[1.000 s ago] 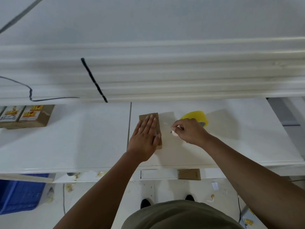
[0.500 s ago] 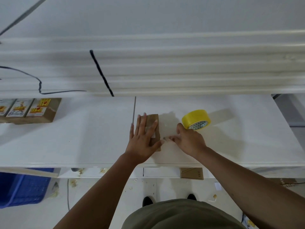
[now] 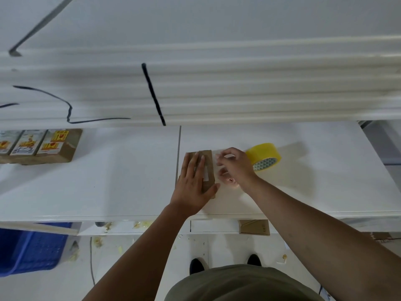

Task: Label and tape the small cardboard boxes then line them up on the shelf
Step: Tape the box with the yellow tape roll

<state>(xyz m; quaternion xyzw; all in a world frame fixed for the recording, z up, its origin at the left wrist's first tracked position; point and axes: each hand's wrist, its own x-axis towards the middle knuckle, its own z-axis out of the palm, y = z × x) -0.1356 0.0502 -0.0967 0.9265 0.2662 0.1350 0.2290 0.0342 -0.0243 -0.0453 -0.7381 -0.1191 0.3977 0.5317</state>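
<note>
A small brown cardboard box lies on the white shelf near the middle. My left hand rests flat on top of it, fingers spread, pressing it down. My right hand is just right of the box, its fingers curled and pinching a strip of clear tape stretched along the box's right edge. A yellow tape roll stands on the shelf behind my right hand. Several labelled boxes sit in a row at the far left.
Upper shelf boards overhang the back of the work surface. A blue crate stands on the floor at lower left. A small cardboard piece sits on the lower ledge. Scraps litter the floor by my shoes.
My right hand rose from the shelf surface to the box's right edge, its fingers now curled on the tape. My left hand stayed flat on the box.
</note>
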